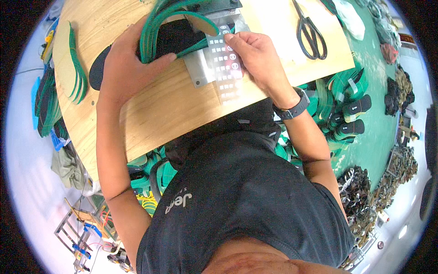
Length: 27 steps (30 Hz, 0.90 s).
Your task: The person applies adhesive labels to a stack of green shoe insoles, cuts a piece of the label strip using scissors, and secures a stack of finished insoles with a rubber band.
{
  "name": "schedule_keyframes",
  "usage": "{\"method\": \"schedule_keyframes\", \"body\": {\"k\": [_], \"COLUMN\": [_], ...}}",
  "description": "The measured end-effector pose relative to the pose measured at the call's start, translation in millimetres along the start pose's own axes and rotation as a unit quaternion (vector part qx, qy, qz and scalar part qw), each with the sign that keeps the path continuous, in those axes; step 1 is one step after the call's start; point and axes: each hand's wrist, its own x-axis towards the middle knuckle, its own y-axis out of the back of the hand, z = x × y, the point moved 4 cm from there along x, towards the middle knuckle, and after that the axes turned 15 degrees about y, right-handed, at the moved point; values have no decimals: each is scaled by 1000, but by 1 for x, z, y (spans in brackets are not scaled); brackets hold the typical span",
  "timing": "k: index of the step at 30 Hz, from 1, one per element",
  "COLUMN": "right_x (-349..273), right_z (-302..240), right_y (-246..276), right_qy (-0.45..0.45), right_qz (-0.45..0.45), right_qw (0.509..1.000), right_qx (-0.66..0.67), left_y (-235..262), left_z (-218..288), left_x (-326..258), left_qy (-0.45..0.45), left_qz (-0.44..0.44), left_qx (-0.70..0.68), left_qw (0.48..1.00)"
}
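My left hand (127,66) is wrapped round a bent stack of green-edged insoles (149,34), its thumb stretched out along the near side. One black insole face shows inside the curve. My right hand (258,57) pinches the upper right edge of a clear film strip (222,68) printed with rows of white marks. The strip hangs over a metal plate (197,71) on the table, its top end against the tip of an insole. The fingers of my left hand behind the stack are hidden.
Black-handled scissors (311,40) lie on the wooden table (159,123) at the right. Another bundle of green-edged insoles (76,68) stands at the left. Several insole stacks (349,116) are piled beyond the table's right edge. A dark metal device (221,5) sits at the far edge.
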Motion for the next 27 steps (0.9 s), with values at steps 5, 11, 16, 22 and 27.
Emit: {"method": "schedule_keyframes", "body": {"k": [5,11,16,22,27], "right_x": [-1,-4,-3,-2,-4], "right_z": [4,-5,-2,-2,2], "right_y": [0,2,4,5,2], "right_qy": [-4,-15,-18,-10,-37], "right_qz": [8,30,30,13,26], "right_qw": [1000,997,996,998,995], "right_qx": [13,68,85,64,85], "left_y": [-8,-7,-2,-2,-1], "left_z": [-1,1,6,-1,3], "left_x": [2,2,-1,0,0], "left_qy": [-63,-33,-15,9,-4], "left_qz": [49,13,27,20,32], "left_qx": [64,58,56,50,76], "left_qw": [995,998,998,999,997]}}
